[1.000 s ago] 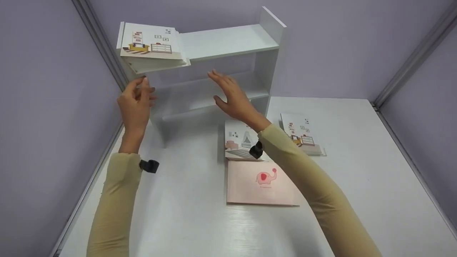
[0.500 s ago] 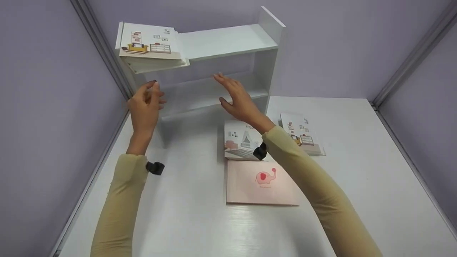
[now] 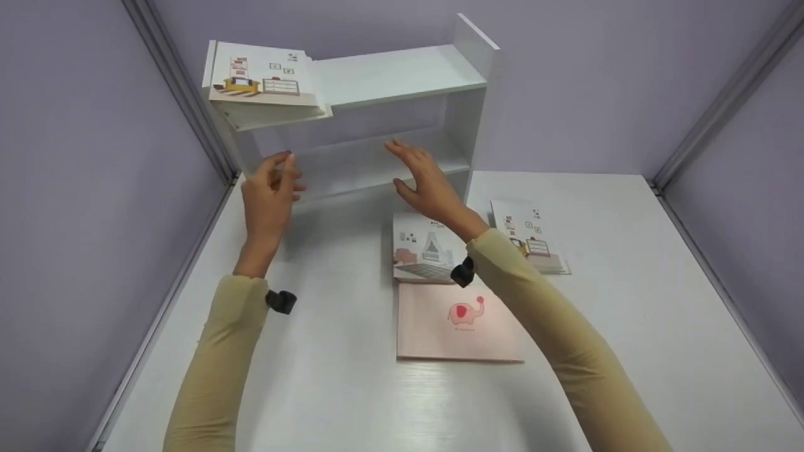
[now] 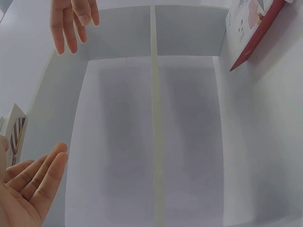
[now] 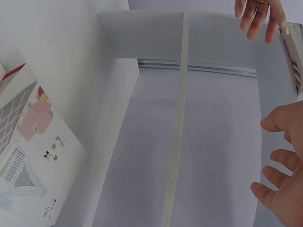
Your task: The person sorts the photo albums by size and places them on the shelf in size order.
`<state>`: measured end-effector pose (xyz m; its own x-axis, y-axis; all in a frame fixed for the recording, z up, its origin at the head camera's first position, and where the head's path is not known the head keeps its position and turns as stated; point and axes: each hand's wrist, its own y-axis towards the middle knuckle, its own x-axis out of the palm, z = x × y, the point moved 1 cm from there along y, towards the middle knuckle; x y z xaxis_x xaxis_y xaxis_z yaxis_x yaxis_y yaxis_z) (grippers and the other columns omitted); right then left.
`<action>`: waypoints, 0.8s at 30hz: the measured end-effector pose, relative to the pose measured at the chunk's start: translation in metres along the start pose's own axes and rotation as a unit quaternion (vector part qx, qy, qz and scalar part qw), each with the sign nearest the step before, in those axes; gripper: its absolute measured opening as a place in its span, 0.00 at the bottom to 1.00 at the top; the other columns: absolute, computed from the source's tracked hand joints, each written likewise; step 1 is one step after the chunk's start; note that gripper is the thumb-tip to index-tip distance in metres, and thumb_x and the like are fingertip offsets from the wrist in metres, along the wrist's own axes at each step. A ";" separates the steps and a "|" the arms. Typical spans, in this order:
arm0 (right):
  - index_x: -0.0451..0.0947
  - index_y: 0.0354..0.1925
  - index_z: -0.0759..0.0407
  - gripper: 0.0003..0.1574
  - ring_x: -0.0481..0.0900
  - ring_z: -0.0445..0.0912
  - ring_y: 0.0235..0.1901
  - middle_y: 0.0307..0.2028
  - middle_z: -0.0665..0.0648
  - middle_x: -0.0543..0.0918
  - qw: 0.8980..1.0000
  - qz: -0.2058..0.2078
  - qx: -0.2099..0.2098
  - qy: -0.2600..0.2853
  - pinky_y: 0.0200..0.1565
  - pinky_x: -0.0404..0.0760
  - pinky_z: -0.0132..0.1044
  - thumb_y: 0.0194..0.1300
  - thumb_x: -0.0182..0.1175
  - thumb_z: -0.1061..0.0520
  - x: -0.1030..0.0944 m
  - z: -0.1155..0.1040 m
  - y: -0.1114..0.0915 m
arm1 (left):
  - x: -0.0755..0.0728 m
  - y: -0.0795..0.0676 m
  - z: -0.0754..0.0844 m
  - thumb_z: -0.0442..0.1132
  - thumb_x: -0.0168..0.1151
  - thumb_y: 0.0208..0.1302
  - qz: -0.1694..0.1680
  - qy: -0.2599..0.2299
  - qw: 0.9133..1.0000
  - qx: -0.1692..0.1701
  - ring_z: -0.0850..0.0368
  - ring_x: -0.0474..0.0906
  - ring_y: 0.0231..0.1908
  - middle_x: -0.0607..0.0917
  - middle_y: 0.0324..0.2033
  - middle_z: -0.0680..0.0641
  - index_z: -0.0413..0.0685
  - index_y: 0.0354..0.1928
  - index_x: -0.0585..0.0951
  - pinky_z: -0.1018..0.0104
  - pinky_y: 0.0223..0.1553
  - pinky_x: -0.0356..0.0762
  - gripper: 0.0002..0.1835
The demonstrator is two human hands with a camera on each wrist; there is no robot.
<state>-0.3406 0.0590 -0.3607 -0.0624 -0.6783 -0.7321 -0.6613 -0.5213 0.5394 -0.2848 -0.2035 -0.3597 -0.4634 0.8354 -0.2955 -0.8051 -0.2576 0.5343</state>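
Note:
Both hands hover in front of a white shelf unit (image 3: 402, 74) and hold nothing. My left hand (image 3: 269, 204) is raised before its left side, fingers loosely bent, below the stack of books (image 3: 264, 75) on the top board. My right hand (image 3: 430, 188) is held before the middle shelf, fingers fairly straight and thumb apart. Beneath the right hand, a book with a grey tent picture (image 3: 424, 248) lies on the table. A pink elephant book (image 3: 458, 323) lies in front of it. The left wrist view shows the bare middle shelf board (image 4: 156, 118) between the sides.
Farther right on the table (image 3: 628, 314) lies another book with a yellow sofa picture (image 3: 531, 238). Purple walls (image 3: 565, 94) stand behind and at both sides. The top book stack juts past the front edge of its board.
My left hand has moved right and down, away from the top book stack. The right hand has shifted slightly right and down. The books and shelf stay in place.

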 end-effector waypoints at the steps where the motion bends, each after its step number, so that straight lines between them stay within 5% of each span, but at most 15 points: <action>1: 0.58 0.68 0.56 0.35 0.57 0.51 0.66 0.68 0.57 0.61 1.000 0.000 0.001 0.000 0.67 0.55 0.43 0.65 0.55 0.62 0.000 0.001 -0.001 | 0.001 -0.001 0.000 0.58 0.49 0.66 -0.003 -0.003 1.000 -0.001 0.54 0.84 0.27 0.86 0.32 0.44 0.49 0.52 0.79 0.72 0.26 0.80 0.24; 24: 0.59 0.67 0.59 0.33 0.58 0.52 0.65 0.67 0.59 0.61 1.000 0.005 0.012 0.007 0.66 0.57 0.46 0.65 0.54 0.62 0.000 0.029 -0.028 | 0.021 -0.013 -0.004 0.58 0.50 0.66 -0.054 -0.001 0.998 -0.023 0.53 0.84 0.29 0.86 0.35 0.41 0.49 0.55 0.77 0.68 0.30 0.81 0.25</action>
<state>-0.3439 0.0887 -0.3884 -0.0587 -0.6912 -0.7203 -0.6780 -0.5020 0.5370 -0.2860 -0.1843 -0.3759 -0.3732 0.8601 -0.3477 -0.8659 -0.1884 0.4634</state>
